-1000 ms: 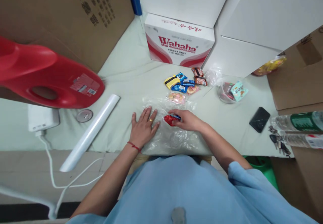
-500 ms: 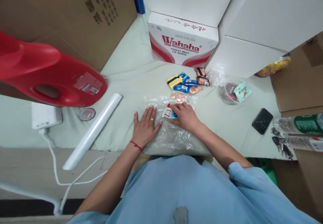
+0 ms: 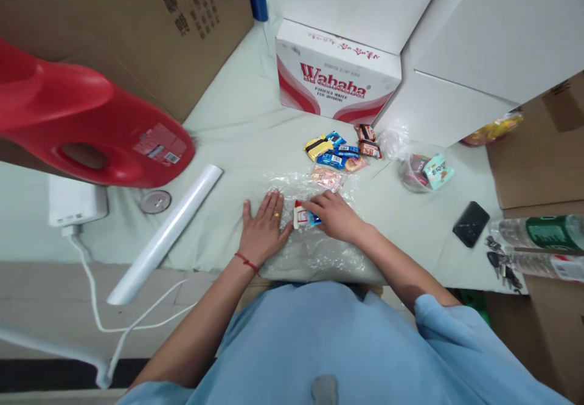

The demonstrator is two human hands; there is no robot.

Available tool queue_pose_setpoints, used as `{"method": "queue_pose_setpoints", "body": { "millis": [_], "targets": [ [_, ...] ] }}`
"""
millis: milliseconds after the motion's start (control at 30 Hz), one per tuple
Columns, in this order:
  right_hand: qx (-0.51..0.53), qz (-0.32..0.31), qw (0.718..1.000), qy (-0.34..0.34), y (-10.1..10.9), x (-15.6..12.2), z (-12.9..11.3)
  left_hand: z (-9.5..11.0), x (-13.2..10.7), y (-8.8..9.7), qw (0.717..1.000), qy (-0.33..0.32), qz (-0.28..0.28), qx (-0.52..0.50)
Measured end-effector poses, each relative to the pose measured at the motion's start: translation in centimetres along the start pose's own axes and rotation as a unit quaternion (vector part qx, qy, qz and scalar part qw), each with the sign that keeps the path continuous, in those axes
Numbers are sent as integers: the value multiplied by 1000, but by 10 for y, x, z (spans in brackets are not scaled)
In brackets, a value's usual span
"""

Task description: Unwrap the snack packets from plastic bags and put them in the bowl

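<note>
My left hand lies flat with its fingers stretched out, on the left edge of a clear plastic bag spread on the cloth. Over the middle of that bag, my right hand is closed on a small snack packet in red, white and blue; part of it is hidden under the fingers. A pink-wrapped snack rests at the bag's far edge. Beyond it sit several small packets, among them a yellow one, blue ones and brown ones.
A Wahaba-style red and white carton stands at the back. To the right are a clear bowl with packets, a black case, keys and bottles. On the left are a red jug, a white tube and a white power bank.
My right hand has shifted slightly toward me with the packet, which now lies straighter and closer to my left thumb. My left hand stays in place.
</note>
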State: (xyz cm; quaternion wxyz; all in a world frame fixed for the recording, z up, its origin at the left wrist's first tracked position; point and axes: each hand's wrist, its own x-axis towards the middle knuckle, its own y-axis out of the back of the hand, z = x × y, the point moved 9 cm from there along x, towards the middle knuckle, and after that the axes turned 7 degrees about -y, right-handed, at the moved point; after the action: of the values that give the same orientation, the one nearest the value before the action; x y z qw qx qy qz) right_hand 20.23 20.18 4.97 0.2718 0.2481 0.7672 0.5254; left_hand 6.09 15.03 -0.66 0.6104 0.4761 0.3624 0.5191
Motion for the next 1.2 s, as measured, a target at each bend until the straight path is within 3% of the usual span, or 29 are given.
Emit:
{"method": "queue_pose_setpoints", "body": {
  "millis": [133, 267, 367, 533, 633, 867, 967, 1200],
  "targets": [
    [37, -10, 999, 0, -12, 1, 4, -1, -1, -1, 1000, -5, 7, -4],
    [120, 76, 989, -49, 15, -2, 23, -2, -1, -1, 1000, -3, 8, -4],
    [97, 108, 988, -60, 24, 0, 14, -2, 0, 0, 1000, 1, 3, -5],
    [32, 51, 998, -10, -15, 14, -29, -1, -1, 3, 1000, -1, 9, -5],
    [26, 26, 999, 17, -33, 15, -35, -1, -1, 2, 1000, -4, 9, -4],
    [21, 32, 999, 25, -12, 6, -14, -3, -2, 0, 1000, -4, 15, -15],
    [6, 7, 999, 39, -17, 3, -11, -3, -2, 0, 1000, -2, 23, -19],
    [24, 30, 999, 4, -23, -5, 4, -2, -2, 0, 999, -3, 26, -25]
  ]
}}
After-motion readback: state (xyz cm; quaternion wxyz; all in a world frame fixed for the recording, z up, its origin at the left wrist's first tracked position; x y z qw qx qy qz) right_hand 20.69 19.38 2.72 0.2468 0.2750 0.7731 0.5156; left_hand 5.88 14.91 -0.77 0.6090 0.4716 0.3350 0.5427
